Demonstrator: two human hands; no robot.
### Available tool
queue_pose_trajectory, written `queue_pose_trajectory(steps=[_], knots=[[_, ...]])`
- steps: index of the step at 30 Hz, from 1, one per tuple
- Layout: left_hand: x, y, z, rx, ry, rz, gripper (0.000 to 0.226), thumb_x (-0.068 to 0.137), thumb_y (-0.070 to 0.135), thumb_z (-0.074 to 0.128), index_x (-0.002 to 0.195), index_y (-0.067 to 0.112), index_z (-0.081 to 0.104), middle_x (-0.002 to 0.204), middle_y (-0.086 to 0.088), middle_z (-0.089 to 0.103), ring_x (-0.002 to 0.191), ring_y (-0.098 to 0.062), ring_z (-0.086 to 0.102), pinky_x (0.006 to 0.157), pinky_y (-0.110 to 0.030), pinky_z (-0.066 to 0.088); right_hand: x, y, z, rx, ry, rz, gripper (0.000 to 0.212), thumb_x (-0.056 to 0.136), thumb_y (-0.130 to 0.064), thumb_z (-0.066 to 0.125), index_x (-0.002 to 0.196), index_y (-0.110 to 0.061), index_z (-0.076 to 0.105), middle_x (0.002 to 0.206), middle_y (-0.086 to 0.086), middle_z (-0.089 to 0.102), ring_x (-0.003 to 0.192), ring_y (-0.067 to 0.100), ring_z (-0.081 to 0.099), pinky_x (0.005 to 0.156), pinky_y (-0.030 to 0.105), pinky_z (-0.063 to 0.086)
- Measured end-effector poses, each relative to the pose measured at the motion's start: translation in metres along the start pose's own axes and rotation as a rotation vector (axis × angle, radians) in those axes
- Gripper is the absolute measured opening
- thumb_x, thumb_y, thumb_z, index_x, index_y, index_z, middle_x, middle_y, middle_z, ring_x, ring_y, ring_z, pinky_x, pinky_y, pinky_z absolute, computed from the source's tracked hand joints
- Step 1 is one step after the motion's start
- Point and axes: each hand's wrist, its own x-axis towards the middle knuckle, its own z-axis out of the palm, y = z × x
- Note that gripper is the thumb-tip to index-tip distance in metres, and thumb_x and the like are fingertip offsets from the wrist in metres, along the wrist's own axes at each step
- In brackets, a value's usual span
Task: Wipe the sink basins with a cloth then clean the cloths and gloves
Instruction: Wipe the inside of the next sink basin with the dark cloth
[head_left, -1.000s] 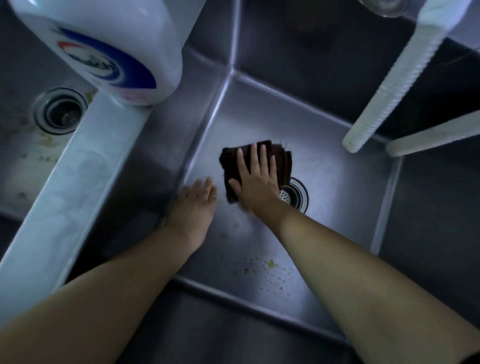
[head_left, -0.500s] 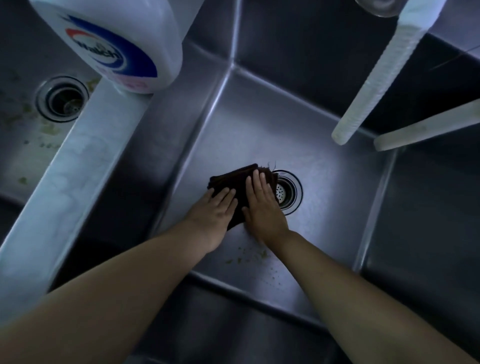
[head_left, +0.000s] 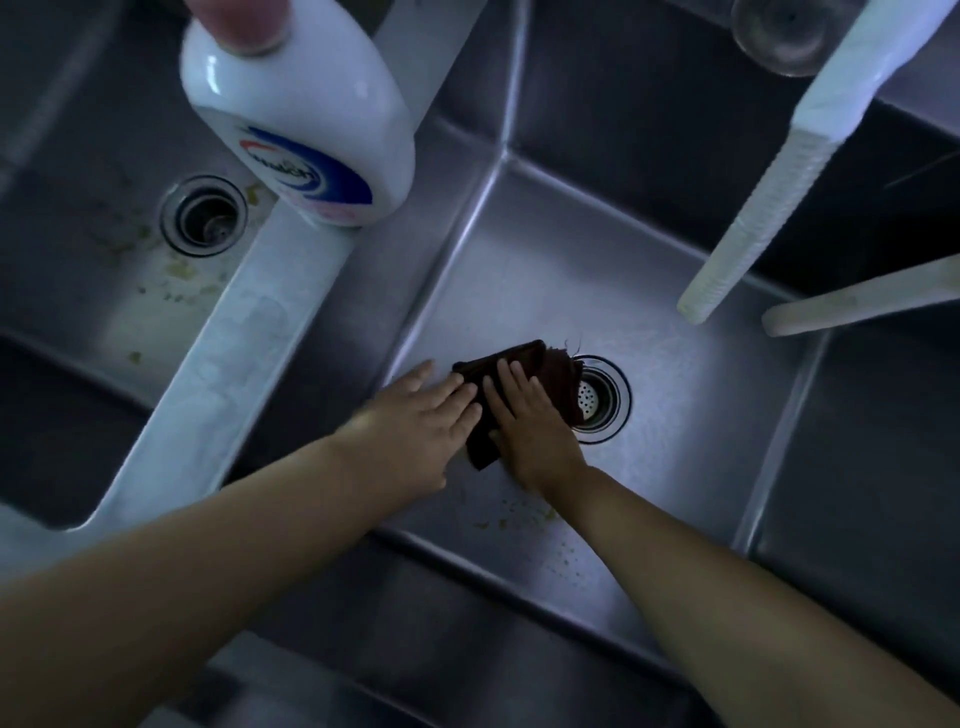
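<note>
The floor of the right basin (head_left: 701, 395) lies bare behind and to the right of the drain (head_left: 602, 400) — room for a hand there. From above, two white spouts (head_left: 753, 218) slant in over its far right corner, and a glass (head_left: 779, 36) stands on the rim behind them. The middle of the floor is taken by the dark cloth (head_left: 540, 374) with both hands flat on it. On the left, the divider (head_left: 218, 364) carries a white bottle (head_left: 301, 119) leaning over its far end — the near stretch is bare
</note>
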Motion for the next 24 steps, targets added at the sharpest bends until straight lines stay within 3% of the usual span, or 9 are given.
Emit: queue_pose_trajectory(steps=[2,3,4,6,9,16,20,24], knots=[[-0.022,-0.014,-0.018,0.091,0.218,0.039,0.062,0.088,0.038,0.048,0.14,0.006,0.04,0.14,-0.019,0.047,0.131,-0.029,0.042,0.113,-0.046,0.023,0.009,0.012,-0.002,-0.042,-0.012,-0.024,0.063,0.099,-0.03,0.038,0.149,-0.011,0.003,0.157,0.012,-0.005,0.14,0.024,-0.02,0.114,0.032,-0.018],[-0.03,-0.023,-0.025,0.141,0.295,0.035,0.05,0.081,0.035,0.048,0.124,0.012,0.059,0.117,-0.012,0.065,0.113,-0.027,0.058,0.106,-0.043,0.036,0.017,0.021,-0.004,-0.073,-0.012,-0.016,0.064,0.1,-0.033,0.036,0.15,-0.012,0.002,0.157,0.012,-0.006,0.142,0.025,-0.018,0.116,0.034,-0.014],[-0.038,-0.034,-0.029,0.147,0.353,0.024,0.042,0.076,0.032,0.044,0.107,0.016,0.068,0.096,-0.005,0.071,0.096,-0.024,0.064,0.098,-0.039,0.042,0.028,0.03,-0.008,-0.099,-0.007,0.003,0.064,0.1,-0.036,0.033,0.15,-0.012,0.0,0.158,0.012,-0.005,0.144,0.027,-0.014,0.117,0.037,-0.011],[-0.049,-0.051,-0.029,0.089,0.379,0.005,0.031,0.076,0.029,0.04,0.088,0.019,0.067,0.078,0.0,0.067,0.084,-0.025,0.062,0.096,-0.038,0.036,0.053,0.048,-0.02,-0.117,0.024,0.06,0.066,0.099,-0.038,0.033,0.15,-0.011,0.001,0.158,0.015,-0.003,0.145,0.031,-0.006,0.115,0.038,-0.009],[-0.054,-0.063,-0.018,0.057,0.384,0.004,0.019,0.081,0.032,0.049,0.074,0.02,0.062,0.07,0.0,0.062,0.079,-0.028,0.059,0.094,-0.036,0.032,0.095,0.07,-0.037,-0.134,0.088,0.17,0.066,0.098,-0.037,0.034,0.15,-0.008,0.005,0.157,0.02,0.001,0.145,0.035,-0.002,0.114,0.039,-0.008],[-0.05,-0.069,-0.005,-0.018,0.523,0.054,0.023,0.079,0.039,0.053,0.07,0.019,0.062,0.065,0.0,0.058,0.073,-0.029,0.055,0.088,-0.038,0.038,0.168,0.087,-0.066,-0.096,0.216,0.404,0.07,0.096,-0.041,0.036,0.151,-0.011,0.005,0.157,0.02,-0.002,0.145,0.036,-0.004,0.116,0.046,-0.002],[-0.049,-0.07,-0.003,-0.018,0.558,0.087,0.022,0.078,0.038,0.055,0.072,0.019,0.065,0.066,0.001,0.059,0.074,-0.028,0.057,0.089,-0.037,0.04,0.18,0.076,-0.069,-0.051,0.197,0.415,0.064,0.096,-0.042,0.033,0.151,-0.026,0.004,0.157,0.02,-0.008,0.144,0.038,-0.011,0.115,0.049,-0.005],[-0.054,-0.069,-0.01,-0.02,0.556,0.087,0.021,0.072,0.039,0.064,0.064,0.02,0.058,0.062,0.002,0.058,0.072,-0.026,0.057,0.088,-0.036,0.041,0.155,0.032,-0.045,-0.086,0.137,0.3,0.062,0.096,-0.043,0.03,0.151,-0.028,0.003,0.157,0.02,-0.007,0.144,0.038,-0.01,0.114,0.048,-0.006]])
